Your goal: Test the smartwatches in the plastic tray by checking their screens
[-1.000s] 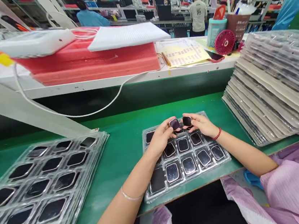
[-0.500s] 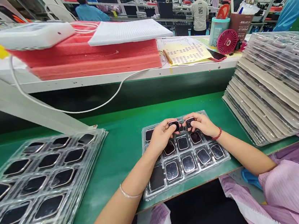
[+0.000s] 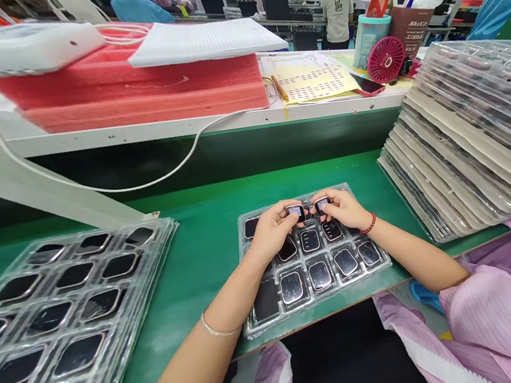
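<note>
Worktop (image 3: 196,279), green; it carries the centre tray, by which all places below are given.

Pink sleeve (image 3: 498,311), right arm: nearer the person than the centre tray.

Left tray stack (image 3: 138,314), clear plastic, square dark-screened devices in its top layer: left of the centre tray, well apart.

Centre tray (image 3: 297,307), clear plastic, compartmented, dark-screened devices seated within: directly below the hands.

Left hand (image 3: 275,229), fingers closed about one device (image 3: 294,210), its lit screen partly under the thumb: over the centre tray's far part.

Right hand (image 3: 345,210), fingers closed about a second device (image 3: 320,203), screen likewise lit: just beside the first, over the same part. Red beaded bracelet (image 3: 368,223) at the wrist.

Right tray stack (image 3: 449,174), tall, layered: right of the centre tray.

White shelf (image 3: 228,121): beyond the centre tray, bearing red foam (image 3: 146,96), notebook (image 3: 206,39), yellow sheet (image 3: 314,83), magenta fan (image 3: 386,60).

Person in a pale shirt (image 3: 336,10): farthest, well beyond the centre tray.
</note>
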Available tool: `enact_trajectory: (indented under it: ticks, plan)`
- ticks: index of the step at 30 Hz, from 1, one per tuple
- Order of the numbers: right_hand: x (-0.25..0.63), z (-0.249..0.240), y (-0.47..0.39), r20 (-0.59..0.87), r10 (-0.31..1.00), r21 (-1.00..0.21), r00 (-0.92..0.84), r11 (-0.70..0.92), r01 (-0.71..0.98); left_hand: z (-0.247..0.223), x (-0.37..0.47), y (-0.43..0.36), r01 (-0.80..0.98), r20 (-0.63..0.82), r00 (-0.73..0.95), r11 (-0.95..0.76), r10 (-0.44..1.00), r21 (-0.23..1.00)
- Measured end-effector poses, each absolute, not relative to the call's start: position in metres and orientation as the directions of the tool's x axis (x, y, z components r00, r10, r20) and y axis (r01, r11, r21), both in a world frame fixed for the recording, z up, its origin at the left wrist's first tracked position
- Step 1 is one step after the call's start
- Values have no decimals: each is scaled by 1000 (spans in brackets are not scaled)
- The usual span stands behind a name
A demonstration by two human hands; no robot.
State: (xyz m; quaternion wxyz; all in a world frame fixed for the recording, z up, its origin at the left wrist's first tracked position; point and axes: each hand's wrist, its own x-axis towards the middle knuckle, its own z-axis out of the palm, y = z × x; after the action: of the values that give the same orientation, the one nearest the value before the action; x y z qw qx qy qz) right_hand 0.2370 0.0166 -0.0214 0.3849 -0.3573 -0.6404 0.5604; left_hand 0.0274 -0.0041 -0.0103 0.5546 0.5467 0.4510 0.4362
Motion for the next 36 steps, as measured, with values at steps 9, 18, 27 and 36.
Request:
enact_trajectory:
  ticks: [9,18,27,36]
  plan:
    - [236,-23,16,106,890,-991,-444,129,22,-10,27,-4,12,-21,195,19,981,1000]
    - [235,-22,14,103,881,-991,-461,129,25,-10,27,-5,12,-4,194,2,981,1000]
    - [235,-20,12,108,873,-990,-476,138,29,-12,27,-4,23,-8,201,3,980,1000]
    - [233,-19,12,123,871,-983,-476,172,61,-11,30,-6,25,11,251,-18,968,1000]
